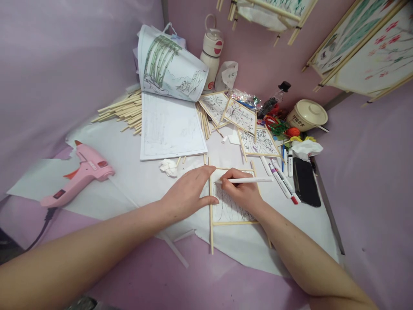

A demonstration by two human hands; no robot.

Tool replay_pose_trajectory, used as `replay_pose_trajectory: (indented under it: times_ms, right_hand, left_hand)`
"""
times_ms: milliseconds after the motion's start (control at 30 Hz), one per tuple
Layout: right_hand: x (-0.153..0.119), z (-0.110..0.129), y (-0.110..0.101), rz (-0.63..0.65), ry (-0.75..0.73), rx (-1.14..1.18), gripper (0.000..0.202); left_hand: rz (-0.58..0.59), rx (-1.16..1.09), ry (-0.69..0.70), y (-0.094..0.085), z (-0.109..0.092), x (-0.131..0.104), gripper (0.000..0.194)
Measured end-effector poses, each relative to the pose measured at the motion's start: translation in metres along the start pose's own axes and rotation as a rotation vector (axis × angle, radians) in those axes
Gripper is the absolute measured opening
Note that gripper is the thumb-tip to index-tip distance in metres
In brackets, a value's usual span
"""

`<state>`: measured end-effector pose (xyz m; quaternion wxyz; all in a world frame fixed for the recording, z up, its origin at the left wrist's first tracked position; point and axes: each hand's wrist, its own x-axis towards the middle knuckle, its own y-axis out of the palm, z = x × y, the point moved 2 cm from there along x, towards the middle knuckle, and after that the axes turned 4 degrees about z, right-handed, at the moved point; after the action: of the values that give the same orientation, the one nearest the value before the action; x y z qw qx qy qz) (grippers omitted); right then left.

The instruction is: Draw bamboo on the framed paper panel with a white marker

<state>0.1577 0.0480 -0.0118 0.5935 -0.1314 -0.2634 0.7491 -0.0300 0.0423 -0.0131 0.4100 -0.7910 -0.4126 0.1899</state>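
Both forearms (97, 245) were stretched over the worktop (155, 280) in the head view. A white pen (258, 180) was pinched by the right hand (243, 191), its tip held near the left thumb. Beneath and between the hands lay a stick-framed drawing (227, 213), steadied at one side by the left hand (189, 189), spread and grasping nothing visible. For clean strokes, the frame seemed best kept pinned, the pen moved lightly, and fresh lines kept from the right palm. Part of the drawing was covered by the right hand; the pen's tip could hardly be made out.
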Motion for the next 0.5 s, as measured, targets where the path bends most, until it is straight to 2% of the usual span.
replay_pose_trajectory:
  times_ms: [500]
  right_hand:
    - [-0.0003, 0.0012, 0.0003, -0.001, 0.011, -0.003, 0.009]
  left_hand:
    - [0.006, 0.003, -0.004, -0.0001, -0.0007, 0.0002, 0.075]
